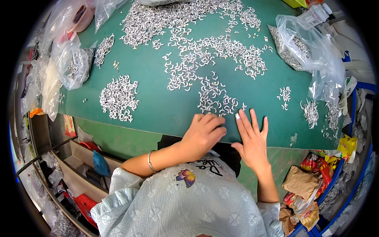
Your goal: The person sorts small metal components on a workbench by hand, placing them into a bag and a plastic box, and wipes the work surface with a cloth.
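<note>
Many small silvery crescent-shaped pieces (213, 93) lie loose on the green table mat (158, 106). At the near edge of this batch is my left hand (203, 132), its fingers curled in and pressed together over the mat. Whatever they may hold is hidden beneath them. Beside it, my right hand (252, 138) rests with its fingers spread and holds nothing. A lone crescent piece (244, 106) lies just beyond its fingertips. Off to the left sits a separate round heap of crescents (119, 98). A larger spread of crescents (154, 21) covers the far part of the mat.
Clear plastic bags (77, 67) stand at the table's left, one bag of crescents (290, 47) at the right. Small clusters (310, 113) lie near the right edge. Below are a drawer unit (77, 162) on the left and blue racking (335, 173) with wrappers on the right.
</note>
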### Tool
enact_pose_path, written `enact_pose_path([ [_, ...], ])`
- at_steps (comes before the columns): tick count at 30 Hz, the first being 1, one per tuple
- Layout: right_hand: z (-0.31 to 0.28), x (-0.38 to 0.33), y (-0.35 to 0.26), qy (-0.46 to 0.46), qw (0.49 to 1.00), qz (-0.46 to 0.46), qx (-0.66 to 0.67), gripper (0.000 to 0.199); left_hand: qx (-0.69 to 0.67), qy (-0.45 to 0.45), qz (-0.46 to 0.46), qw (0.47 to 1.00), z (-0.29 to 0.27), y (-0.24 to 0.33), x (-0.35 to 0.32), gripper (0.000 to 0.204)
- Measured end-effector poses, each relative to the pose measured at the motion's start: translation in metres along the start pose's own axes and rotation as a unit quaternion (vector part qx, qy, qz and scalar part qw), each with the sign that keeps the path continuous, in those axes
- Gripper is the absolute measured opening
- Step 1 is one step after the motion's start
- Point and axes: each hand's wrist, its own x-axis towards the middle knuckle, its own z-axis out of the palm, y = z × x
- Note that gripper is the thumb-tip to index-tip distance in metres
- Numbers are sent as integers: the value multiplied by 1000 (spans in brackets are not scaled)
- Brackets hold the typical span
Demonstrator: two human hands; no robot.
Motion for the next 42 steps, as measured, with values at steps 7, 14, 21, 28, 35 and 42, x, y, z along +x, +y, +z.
enact_pose_path([
  [7,-8,47,19,30,996,-85,-13,60,111,-21,3,994,-13,-22,13,20],
  [14,-25,96,35,86,984,-134,85,48,182,77,-79,977,-29,-42,25,32],
  [21,-19,40,23,6,993,-102,54,58,192,-116,21,974,-18,-28,12,45],
  [28,-23,46,27,58,998,-29,17,66,220,-100,-32,970,-28,-34,15,51],
  [35,-29,60,26,20,997,-67,34,71,265,-115,-32,957,-27,-37,21,51],
  [42,-33,48,19,-10,991,-91,95,69,189,-141,-52,970,-31,-25,5,56],
])
